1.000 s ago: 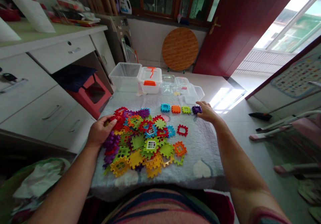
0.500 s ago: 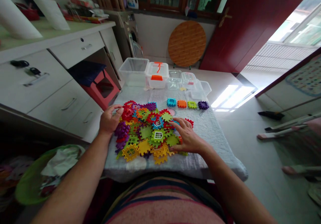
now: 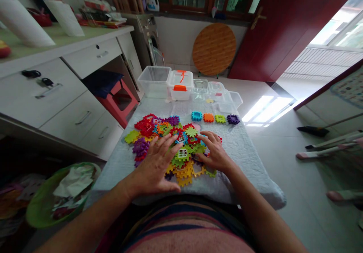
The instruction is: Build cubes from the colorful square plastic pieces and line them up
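Note:
A heap of toothed plastic building tiles lies on the cloth-covered table, with red tiles (image 3: 146, 127) at the back left, purple tiles (image 3: 140, 146) at the left and yellow tiles (image 3: 185, 173) in front. Over its front left part my left hand (image 3: 155, 164) is spread, palm down, hiding the tiles under it. My right hand (image 3: 215, 155) rests at the heap's right side, fingers apart and slightly bent, near a green tile with a white window (image 3: 182, 153). Behind the heap, a blue tile block (image 3: 196, 116), an orange one (image 3: 208, 118), a green one (image 3: 220, 119) and a dark purple one (image 3: 233, 119) form a row.
An open clear bin (image 3: 154, 83), a lidded box with an orange latch (image 3: 180, 88) and smaller clear containers (image 3: 200, 88) stand along the table's far edge. A red stool (image 3: 121, 105) is at the left, beside white drawers (image 3: 73, 111). A green basket (image 3: 36, 207) sits lower left.
My left hand has moved from the heap's back left edge to its front left, opening flat over the tiles. A light green tile now lies at the left edge. My right hand stays about the same.

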`<state>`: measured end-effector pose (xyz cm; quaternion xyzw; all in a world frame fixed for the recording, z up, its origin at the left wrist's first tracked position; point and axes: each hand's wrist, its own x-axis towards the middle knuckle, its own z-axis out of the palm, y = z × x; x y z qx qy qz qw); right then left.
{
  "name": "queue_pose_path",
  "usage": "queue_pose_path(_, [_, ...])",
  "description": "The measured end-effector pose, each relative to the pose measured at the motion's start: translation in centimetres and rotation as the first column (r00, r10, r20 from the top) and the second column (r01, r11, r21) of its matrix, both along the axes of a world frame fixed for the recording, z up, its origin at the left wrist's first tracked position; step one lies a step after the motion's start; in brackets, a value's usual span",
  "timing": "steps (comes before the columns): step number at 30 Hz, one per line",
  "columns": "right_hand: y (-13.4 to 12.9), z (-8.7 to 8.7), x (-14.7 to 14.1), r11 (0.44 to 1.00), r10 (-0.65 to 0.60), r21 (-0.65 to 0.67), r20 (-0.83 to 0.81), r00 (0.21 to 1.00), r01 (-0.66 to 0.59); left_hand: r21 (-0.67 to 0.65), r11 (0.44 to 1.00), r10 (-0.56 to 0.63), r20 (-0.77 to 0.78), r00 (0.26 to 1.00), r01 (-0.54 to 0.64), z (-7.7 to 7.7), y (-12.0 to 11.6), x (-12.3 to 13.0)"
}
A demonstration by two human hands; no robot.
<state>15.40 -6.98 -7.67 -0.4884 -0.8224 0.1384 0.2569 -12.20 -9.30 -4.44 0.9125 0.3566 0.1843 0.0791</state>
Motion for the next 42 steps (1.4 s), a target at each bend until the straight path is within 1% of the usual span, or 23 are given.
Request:
queue_pose_path(4, [-0.5, -0.5, 0.0, 0.996, -0.046, 0.077, -0.109, 0.993, 0.054, 0.001, 1.0, -0.03, -0.086, 0.996, 0.031, -1.4, -1.3, 2.3])
queue_pose_path(8, [-0.6, -0.8, 0.1, 0.99, -0.083, 0.1, -0.172, 0.982, 0.101, 0.098, 0.995, -0.015, -0.129, 0.992, 0.028, -2.3, -1.7, 3.4])
queue_pose_path(11, [-0.5, -0.8, 0.1, 0.987, -0.066, 0.129, -0.224, 0.972, 0.096, 0.155, 0.988, 0.029, -0.141, 0.99, -0.007, -2.4, -1.5, 3.8])
queue_pose_path(15, [-0.3, -0.8, 0.2, 0.978, -0.035, 0.19, -0.285, 0.958, 0.092, 0.165, 0.984, 0.094, -0.164, 0.982, -0.067, -2.3, -1.0, 4.7])
queue_pose_path(19, [-0.1, -1.0, 0.3, 0.976, -0.055, 0.188, -0.291, 0.955, 0.114, 0.189, 0.977, 0.129, -0.176, 0.976, -0.095, -2.6, -0.7, 6.3])
queue_pose_path(22, [0.1, -1.3, 0.5, 0.976, -0.083, 0.168, -0.296, 0.952, 0.137, 0.187, 0.978, 0.119, -0.16, 0.98, -0.088, -2.6, -0.8, 7.3])
queue_pose_path(24, [0.1, -1.3, 0.6, 0.977, -0.094, 0.156, -0.306, 0.947, 0.147, 0.173, 0.983, 0.088, -0.123, 0.988, -0.066, -2.2, -0.9, 7.3])
queue_pose_path(26, [0.1, -1.2, 0.7, 0.977, -0.098, 0.147, -0.321, 0.942, 0.152, 0.174, 0.983, 0.07, -0.073, 0.995, -0.056, -1.5, -0.5, 6.3])
queue_pose_path(27, [0.1, -1.2, 0.7, 0.977, -0.1, 0.144, -0.329, 0.939, 0.155, 0.187, 0.98, 0.076, -0.046, 0.996, -0.066, -1.2, 0.0, 5.4])
queue_pose_path(29, [0.2, -1.0, 0.8, 0.975, -0.11, 0.143, -0.343, 0.933, 0.168, 0.221, 0.969, 0.109, 0.005, 0.994, -0.108, -0.4, 1.6, 2.7])
queue_pose_path(31, [0.6, -0.8, 0.9, 0.971, -0.132, 0.142, -0.355, 0.926, 0.193, 0.211, 0.95, 0.215, 0.094, 0.972, -0.23, -0.1, 4.0, -0.9])
queue_pose_path(32, [1.0, -0.7, 0.9, 0.968, -0.143, 0.142, -0.358, 0.923, 0.205, 0.164, 0.936, 0.288, 0.156, 0.945, -0.312, -0.1, 5.5, -2.9])
queue_pose_path(33, [1.4, -0.4, 0.8, 0.967, -0.153, 0.14, -0.358, 0.921, 0.215, 0.089, 0.919, 0.359, 0.212, 0.909, -0.384, -0.3, 7.0, -4.8])
queue_pose_path(34, [2.0, -0.1, 0.7, 0.966, -0.161, 0.135, -0.356, 0.92, 0.221, -0.002, 0.888, 0.446, 0.251, 0.859, -0.461, -0.6, 8.5, -6.7])
queue_pose_path(36, [3.3, 0.8, 0.2, 0.972, -0.156, 0.113, -0.338, 0.928, 0.204, -0.134, 0.798, 0.601, 0.25, 0.759, -0.587, -1.6, 11.3, -9.8])
queue_pose_path(37, [4.1, 1.3, -0.2, 0.98, -0.139, 0.092, -0.322, 0.936, 0.177, -0.187, 0.765, 0.645, 0.216, 0.733, -0.617, -2.2, 12.4, -11.0])
queue_pose_path(38, [4.9, 1.9, -0.9, 0.989, -0.111, 0.063, -0.299, 0.948, 0.136, -0.235, 0.742, 0.669, 0.186, 0.72, -0.628, -2.8, 13.4, -11.8])
queue_pose_path(39, [5.8, 2.4, -1.6, 0.996, -0.074, 0.028, -0.272, 0.96, 0.085, -0.271, 0.738, 0.668, 0.169, 0.725, -0.617, -3.4, 14.2, -12.3])
queue_pose_path(41, [7.9, 3.4, -3.5, 0.998, 0.013, -0.066, -0.182, 0.983, -0.026, -0.322, 0.745, 0.648, 0.145, 0.747, -0.584, -4.3, 15.3, -12.3])
queue_pose_path(42, [9.1, 3.7, -4.6, 0.992, 0.045, -0.113, -0.137, 0.99, -0.061, -0.341, 0.751, 0.635, 0.14, 0.76, -0.565, -4.5, 15.8, -12.0])
